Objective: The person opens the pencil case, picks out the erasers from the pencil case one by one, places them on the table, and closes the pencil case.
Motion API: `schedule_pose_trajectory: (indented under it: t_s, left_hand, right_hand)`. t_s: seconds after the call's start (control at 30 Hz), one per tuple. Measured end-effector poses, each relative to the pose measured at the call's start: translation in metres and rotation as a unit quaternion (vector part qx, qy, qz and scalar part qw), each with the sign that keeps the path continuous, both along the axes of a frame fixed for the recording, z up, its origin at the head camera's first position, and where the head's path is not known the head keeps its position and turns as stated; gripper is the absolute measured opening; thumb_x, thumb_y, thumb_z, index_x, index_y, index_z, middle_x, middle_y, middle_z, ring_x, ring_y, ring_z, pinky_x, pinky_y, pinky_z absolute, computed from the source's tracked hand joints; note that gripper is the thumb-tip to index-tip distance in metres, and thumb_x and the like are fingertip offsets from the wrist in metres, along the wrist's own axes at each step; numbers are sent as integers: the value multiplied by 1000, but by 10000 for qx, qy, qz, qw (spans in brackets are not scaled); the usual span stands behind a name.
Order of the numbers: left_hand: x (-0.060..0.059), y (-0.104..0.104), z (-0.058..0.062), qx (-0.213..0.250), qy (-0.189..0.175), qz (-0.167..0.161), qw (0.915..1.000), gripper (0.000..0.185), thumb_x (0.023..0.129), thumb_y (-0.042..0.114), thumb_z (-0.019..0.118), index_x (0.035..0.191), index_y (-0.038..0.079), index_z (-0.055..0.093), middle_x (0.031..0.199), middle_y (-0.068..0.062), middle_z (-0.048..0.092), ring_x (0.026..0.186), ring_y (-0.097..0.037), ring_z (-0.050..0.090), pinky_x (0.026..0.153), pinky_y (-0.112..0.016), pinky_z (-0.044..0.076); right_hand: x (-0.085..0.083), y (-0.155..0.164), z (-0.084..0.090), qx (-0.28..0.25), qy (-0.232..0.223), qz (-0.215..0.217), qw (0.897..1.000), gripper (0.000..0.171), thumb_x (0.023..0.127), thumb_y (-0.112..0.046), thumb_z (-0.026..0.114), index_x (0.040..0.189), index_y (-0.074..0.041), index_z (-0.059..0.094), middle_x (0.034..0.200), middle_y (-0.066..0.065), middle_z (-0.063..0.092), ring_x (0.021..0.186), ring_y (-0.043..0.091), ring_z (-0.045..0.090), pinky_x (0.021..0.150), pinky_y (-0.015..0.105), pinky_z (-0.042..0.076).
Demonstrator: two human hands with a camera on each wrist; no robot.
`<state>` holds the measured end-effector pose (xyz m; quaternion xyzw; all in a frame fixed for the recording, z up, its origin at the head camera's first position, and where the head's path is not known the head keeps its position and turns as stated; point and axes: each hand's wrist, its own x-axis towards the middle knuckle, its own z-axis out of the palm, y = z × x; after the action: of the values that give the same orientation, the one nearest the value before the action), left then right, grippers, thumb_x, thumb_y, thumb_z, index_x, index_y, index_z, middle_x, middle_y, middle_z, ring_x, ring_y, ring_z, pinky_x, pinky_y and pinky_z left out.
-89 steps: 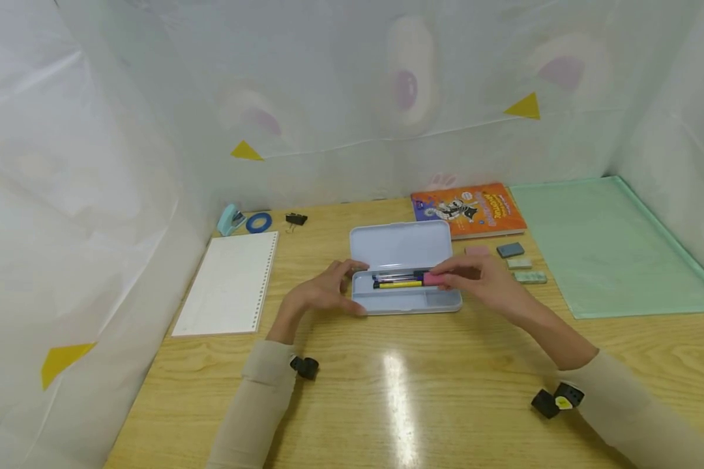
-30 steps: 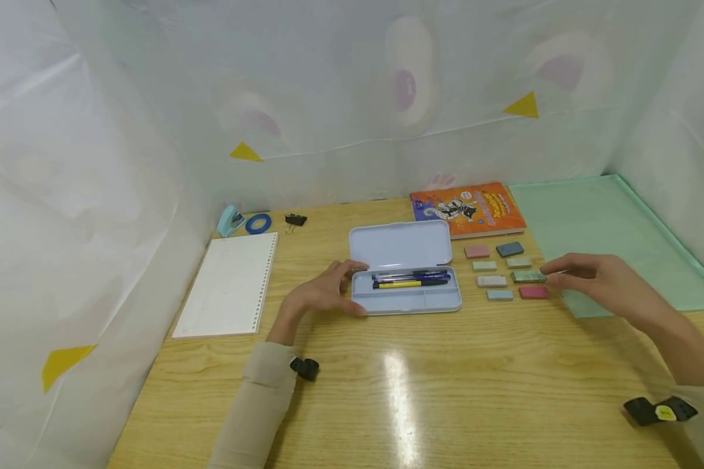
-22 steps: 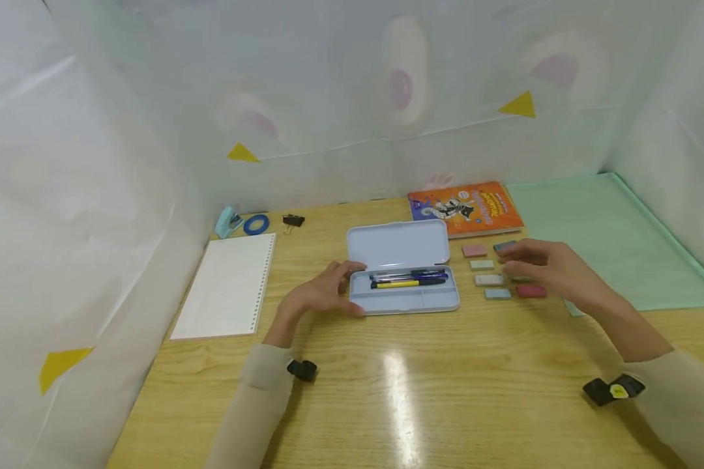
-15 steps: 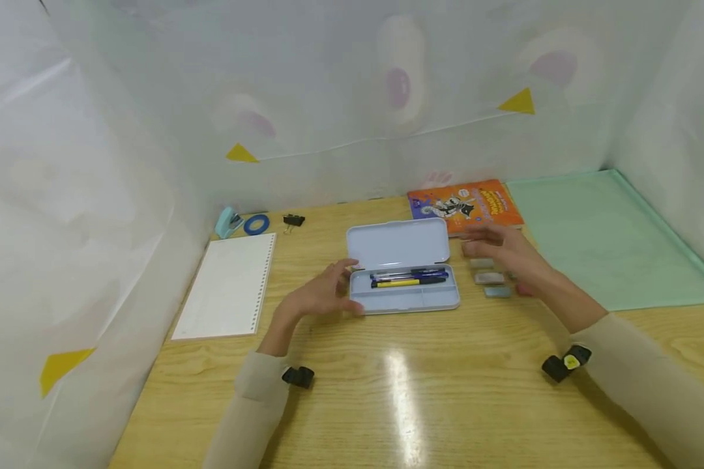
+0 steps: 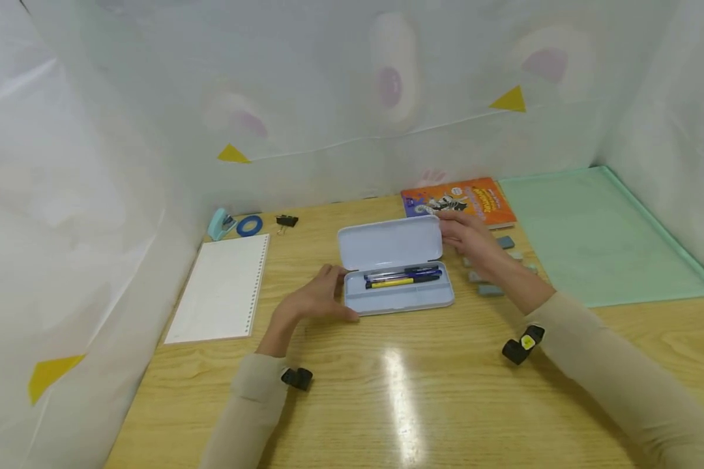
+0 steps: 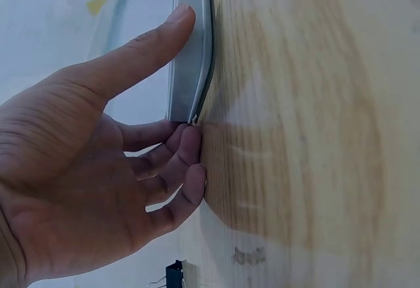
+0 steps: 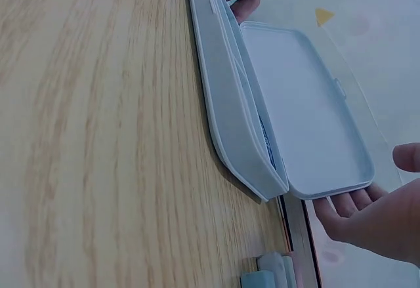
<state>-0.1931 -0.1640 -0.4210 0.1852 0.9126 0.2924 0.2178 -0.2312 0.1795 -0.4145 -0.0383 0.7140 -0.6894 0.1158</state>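
Right hand (image 5: pixel 472 242) moved to lid, fingers open | left hand (image 5: pixel 313 301) fingers steady pencil case (image 5: pixel 396 270) | long axis left-right

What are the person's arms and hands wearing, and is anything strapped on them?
Both arms are in long beige sleeves. The left hand and right hand are bare, without gloves. A small black device sits at the left cuff; a black device with a yellow mark sits at the right cuff.

Head overview; 2 close wrist views, shared case (image 5: pixel 396 270)
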Motion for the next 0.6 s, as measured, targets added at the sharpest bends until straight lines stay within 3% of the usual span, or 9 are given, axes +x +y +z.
schedule_pose_trajectory:
  t_s: [0.13, 0.2, 0.27, 0.4, 0.47, 0.6]
  left_hand:
    - [-1, 1, -1, 65, -98, 50, 9999, 98, 77, 35, 93, 151, 2, 39, 145, -14, 42, 133, -30, 44, 114, -47, 38]
    - [-2, 1, -2, 36, -110, 2, 9999, 99, 78, 36, 92, 152, 0, 37, 145, -15, 42, 132, -30, 44, 114, -47, 37]
    - [-2, 0, -3, -18, -110, -79, 9999, 100, 78, 38, 92, 151, -1, 36, 145, -17, 42, 133, -30, 43, 115, -47, 37]
    - [-3, -2, -3, -90, -65, -216, 9997, 102, 78, 36, 92, 152, -1, 33, 147, -18, 40, 136, -31, 40, 116, -47, 35]
    - [-3, -3, -3, -109, -18, -268, 9996, 101, 78, 35, 92, 151, -1, 33, 146, -18, 40, 135, -31, 40, 116, -47, 35]
    - [-4, -2, -3, -172, 8, -281, 9995, 99, 79, 32, 92, 151, 0, 33, 144, -17, 42, 131, -30, 42, 113, -46, 37]
  right_hand:
    - [5, -3, 2, 148, 266, 136, 9994, 59, 111, -40, 47, 149, 5, 48, 156, 20, 45, 138, 29, 47, 120, 48, 32]
    - [9, -3, 2, 482, 580, 437, 9962, 55, 110, -40, 50, 145, 2, 56, 154, 19, 49, 140, 31, 46, 120, 52, 31]
    - [14, -4, 3, 1008, 987, 897, 9859, 47, 109, -38, 54, 140, -4, 64, 151, 17, 54, 139, 32, 49, 116, 55, 35]
    - [22, -12, 2, 2181, 1801, 1999, 9381, 34, 107, -36, 59, 135, -19, 70, 142, 6, 64, 132, 29, 58, 108, 55, 44]
    - [24, -18, 0, 2500, 2159, 2465, 9111, 33, 107, -34, 61, 136, -22, 70, 143, 5, 64, 134, 30, 57, 108, 55, 44]
    - [23, -31, -7, 2777, 2656, 3065, 8709, 38, 106, -29, 62, 143, -18, 65, 155, 14, 51, 144, 38, 45, 115, 58, 36]
